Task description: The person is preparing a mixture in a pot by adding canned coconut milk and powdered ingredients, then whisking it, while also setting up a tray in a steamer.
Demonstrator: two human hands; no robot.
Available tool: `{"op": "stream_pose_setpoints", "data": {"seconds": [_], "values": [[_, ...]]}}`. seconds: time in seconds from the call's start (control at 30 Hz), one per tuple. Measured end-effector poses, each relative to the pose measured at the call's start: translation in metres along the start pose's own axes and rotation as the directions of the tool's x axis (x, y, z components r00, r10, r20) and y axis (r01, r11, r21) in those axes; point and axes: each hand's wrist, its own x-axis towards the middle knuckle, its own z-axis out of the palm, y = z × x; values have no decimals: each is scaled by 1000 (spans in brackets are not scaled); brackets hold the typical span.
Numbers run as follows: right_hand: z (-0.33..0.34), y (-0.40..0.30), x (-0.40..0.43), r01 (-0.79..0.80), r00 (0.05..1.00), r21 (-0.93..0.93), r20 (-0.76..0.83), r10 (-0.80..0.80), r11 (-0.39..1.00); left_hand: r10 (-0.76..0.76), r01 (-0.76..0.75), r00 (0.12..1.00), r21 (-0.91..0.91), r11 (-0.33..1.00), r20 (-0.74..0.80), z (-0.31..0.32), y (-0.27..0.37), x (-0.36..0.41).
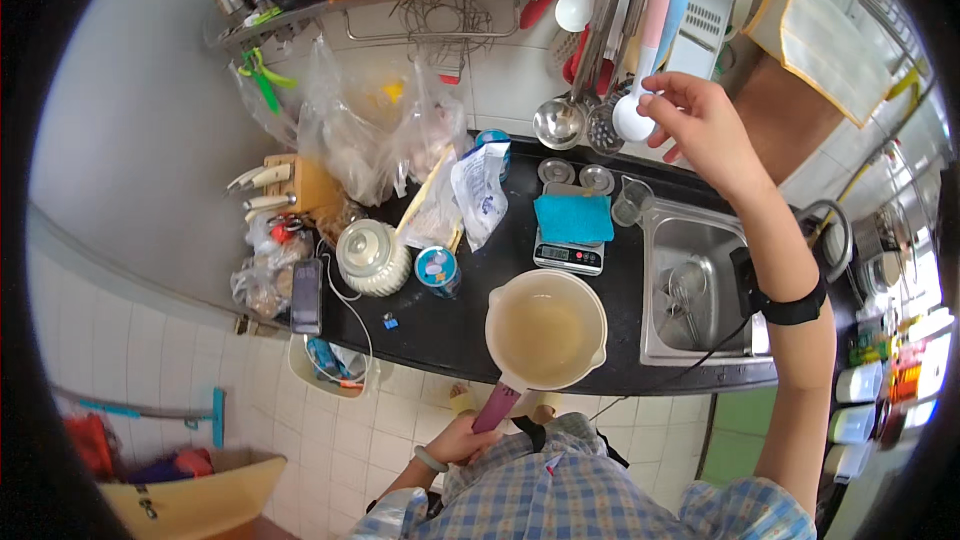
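Observation:
My left hand grips the purple handle of a white saucepan. Cloudy, pale yellowish liquid fills part of the pan, which is level at the counter's front edge. My right hand is raised at the back wall, thumb and forefinger apart. Its fingertips overlap a white ladle with a pink handle, hanging among other utensils; whether they touch it is unclear. Just behind the pan stands a digital kitchen scale with a folded turquoise cloth on it.
To the right is a steel sink holding a whisk. A glass measuring jug stands beside it. On the left are a ribbed lidded jar, a blue can, a phone and a knife block. Steel ladles hang overhead.

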Motion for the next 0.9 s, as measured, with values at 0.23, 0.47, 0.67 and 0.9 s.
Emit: {"op": "stream_pose_setpoints", "data": {"seconds": [0.23, 0.47, 0.67, 0.9], "values": [[28, -26, 30, -95, 978, -60, -191, 82, 994, 131, -149, 982, 136, 979, 135, -60, 11, 3], [54, -39, 56, -332, 865, 86, -370, 339, 939, 182, -204, 960, 88, 975, 211, -84, 15, 19], [68, -74, 61, -367, 886, -52, -326, 331, 929, 831, -571, 556, 722, 391, -10, -89, 58, -7], [56, -57, 100, -403, 807, -174, -531, 259, 899, 835, -618, 503, 582, 528, -224, -129, 84, -37]]}}
